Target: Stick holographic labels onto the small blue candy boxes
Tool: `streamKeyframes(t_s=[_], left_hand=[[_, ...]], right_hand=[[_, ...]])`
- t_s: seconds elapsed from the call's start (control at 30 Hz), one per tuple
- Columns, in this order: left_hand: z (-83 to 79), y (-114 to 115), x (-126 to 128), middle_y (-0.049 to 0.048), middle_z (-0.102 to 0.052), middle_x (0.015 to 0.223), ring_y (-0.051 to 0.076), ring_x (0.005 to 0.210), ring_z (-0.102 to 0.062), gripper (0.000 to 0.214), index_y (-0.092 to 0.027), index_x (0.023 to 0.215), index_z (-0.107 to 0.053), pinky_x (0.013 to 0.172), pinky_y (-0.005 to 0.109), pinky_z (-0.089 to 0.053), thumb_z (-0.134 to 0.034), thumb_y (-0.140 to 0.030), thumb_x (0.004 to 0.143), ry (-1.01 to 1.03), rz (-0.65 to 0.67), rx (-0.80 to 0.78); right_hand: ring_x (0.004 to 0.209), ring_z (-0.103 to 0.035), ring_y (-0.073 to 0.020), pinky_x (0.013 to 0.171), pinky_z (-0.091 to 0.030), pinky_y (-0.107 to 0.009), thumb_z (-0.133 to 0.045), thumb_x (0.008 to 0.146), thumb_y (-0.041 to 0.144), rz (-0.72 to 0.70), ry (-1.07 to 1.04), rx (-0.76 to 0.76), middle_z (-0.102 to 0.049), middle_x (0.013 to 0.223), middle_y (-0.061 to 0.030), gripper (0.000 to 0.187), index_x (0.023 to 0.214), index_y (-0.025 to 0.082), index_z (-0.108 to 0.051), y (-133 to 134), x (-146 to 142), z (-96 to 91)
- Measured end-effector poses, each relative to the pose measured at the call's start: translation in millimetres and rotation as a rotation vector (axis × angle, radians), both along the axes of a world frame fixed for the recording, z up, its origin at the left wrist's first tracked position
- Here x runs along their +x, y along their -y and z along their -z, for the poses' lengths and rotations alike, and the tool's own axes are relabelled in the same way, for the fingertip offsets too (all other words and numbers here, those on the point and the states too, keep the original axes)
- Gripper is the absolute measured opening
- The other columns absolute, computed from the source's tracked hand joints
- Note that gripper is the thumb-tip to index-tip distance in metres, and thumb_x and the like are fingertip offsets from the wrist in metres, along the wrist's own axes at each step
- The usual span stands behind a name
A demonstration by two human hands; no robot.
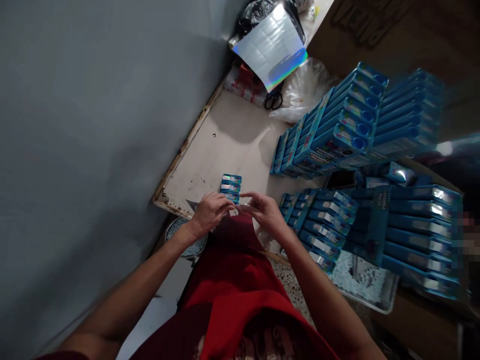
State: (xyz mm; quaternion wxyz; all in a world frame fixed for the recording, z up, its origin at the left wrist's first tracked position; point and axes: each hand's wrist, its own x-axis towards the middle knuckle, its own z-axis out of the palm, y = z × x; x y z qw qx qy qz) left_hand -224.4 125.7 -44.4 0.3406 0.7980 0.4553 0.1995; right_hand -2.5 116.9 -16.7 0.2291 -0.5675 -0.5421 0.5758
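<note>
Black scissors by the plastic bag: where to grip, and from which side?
Probably best to set the grip on the handle loops of the black scissors, coming from the person's side. The loops point that way, while the blades aren't visible, apparently hidden by the shiny iridescent sheet. The clear plastic bag sits close on the right, making that side tighter.

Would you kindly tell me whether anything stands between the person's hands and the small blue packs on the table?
Nothing visible does: the small blue packs lie just beyond the left hand and right hand.
</note>
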Motion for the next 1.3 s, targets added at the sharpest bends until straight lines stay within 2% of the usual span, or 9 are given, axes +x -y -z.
streamKeyframes(t_s=[0.13, 0.3, 0.37, 0.5, 0.6, 0.8, 1.03, 1.2, 1.3], left_hand=[[2.9, -4.0, -0.3, 0.0045, -0.072, 0.083, 0.019, 0.083, -0.065, 0.032, -0.020, 0.085, -0.073, 0.081, 0.032, -0.046, -0.053, -0.036, 0.103, 0.042, 0.070, -0.085], [5.2, 13.9, -3.5, 0.0069, -0.076, 0.099, 0.023, 0.095, -0.067, 0.020, -0.022, 0.106, -0.075, 0.094, 0.039, -0.045, -0.063, -0.035, 0.098, -0.117, 0.062, -0.014], [9.3, 19.9, -3.8, 0.0076, -0.075, 0.097, 0.023, 0.094, -0.067, 0.016, -0.020, 0.101, -0.075, 0.092, 0.038, -0.046, -0.061, -0.028, 0.098, -0.152, 0.051, -0.033], [14.1, 17.3, -2.6, 0.0069, -0.074, 0.091, 0.020, 0.087, -0.066, 0.020, -0.019, 0.088, -0.073, 0.082, 0.032, -0.048, -0.056, -0.020, 0.098, -0.123, 0.065, -0.119], [12.1, 11.0, -3.5, 0.0068, -0.074, 0.092, 0.020, 0.086, -0.067, 0.022, -0.019, 0.091, -0.075, 0.083, 0.033, -0.049, -0.054, -0.020, 0.098, -0.106, 0.071, -0.152], [13.1, 17.0, -16.7, 0.0079, -0.077, 0.104, 0.025, 0.099, -0.068, 0.017, -0.023, 0.104, -0.075, 0.111, 0.052, -0.036, -0.059, -0.027, 0.097, -0.189, 0.050, -0.054], [22.9, 12.0, -22.4, 0.0053, -0.078, 0.093, 0.022, 0.089, -0.068, 0.020, -0.022, 0.087, -0.074, 0.104, 0.046, -0.041, -0.056, -0.023, 0.096, -0.190, 0.075, -0.165], [18.7, 10.6, -30.8, 0.0079, -0.077, 0.104, 0.026, 0.100, -0.068, 0.018, -0.023, 0.104, -0.075, 0.111, 0.054, -0.034, -0.059, -0.027, 0.097, -0.202, 0.057, -0.068], [23.7, 12.1, -36.9, 0.0083, -0.076, 0.098, 0.026, 0.098, -0.067, 0.017, -0.023, 0.097, -0.075, 0.112, 0.055, -0.033, -0.059, -0.028, 0.097, -0.254, 0.063, 0.018]], right_hand=[[0.064, -0.055, -0.0134, 0.064, -0.035, -0.026, -0.064, 0.093, 0.036, -0.115, 0.223, 0.145, -0.071, 0.073, 0.0002, 0.020, 0.096, 0.022, -0.077, 6.9, -1.0, 0.5], [0.064, -0.051, -0.0140, 0.061, -0.032, -0.026, -0.061, 0.094, 0.033, -0.023, 0.324, 0.057, -0.063, 0.069, 0.0013, 0.022, 0.083, 0.018, -0.070, 14.0, -1.7, 15.6], [0.067, -0.053, -0.0153, 0.063, -0.034, -0.027, -0.059, 0.095, 0.031, -0.027, 0.356, 0.044, -0.064, 0.072, -0.0003, 0.022, 0.082, 0.017, -0.070, 16.2, -3.3, 20.0], [0.092, -0.062, -0.0216, 0.092, -0.038, -0.036, -0.065, 0.096, 0.032, -0.156, 0.566, 0.282, -0.075, 0.100, -0.0062, 0.015, 0.097, 0.023, -0.077, 18.9, -12.1, 14.8], [0.102, -0.062, -0.0245, 0.113, -0.023, -0.048, -0.064, 0.099, 0.037, -0.252, 0.645, 0.396, -0.078, 0.102, -0.0050, 0.017, 0.098, 0.028, -0.078, 19.0, -20.7, 10.3], [0.092, -0.067, -0.0213, 0.113, -0.023, -0.050, -0.069, 0.096, 0.034, -0.213, 0.571, 0.223, -0.079, 0.091, -0.0002, 0.012, 0.090, 0.026, -0.076, 17.0, -20.4, 27.1], [0.101, -0.064, -0.0254, 0.119, -0.006, -0.059, -0.067, 0.096, 0.039, -0.297, 0.636, 0.457, -0.079, 0.097, -0.0021, 0.013, 0.095, 0.031, -0.078, 22.2, -39.1, 21.1], [0.089, -0.064, -0.0209, 0.118, -0.015, -0.056, -0.064, 0.097, 0.037, -0.254, 0.590, 0.323, -0.075, 0.082, 0.0008, 0.018, 0.087, 0.027, -0.076, 13.9, -36.6, 34.9], [0.088, -0.065, -0.0204, 0.117, -0.017, -0.056, -0.061, 0.100, 0.036, -0.266, 0.600, 0.276, -0.075, 0.082, 0.0005, 0.019, 0.091, 0.027, -0.077, 10.6, -32.9, 40.4]])
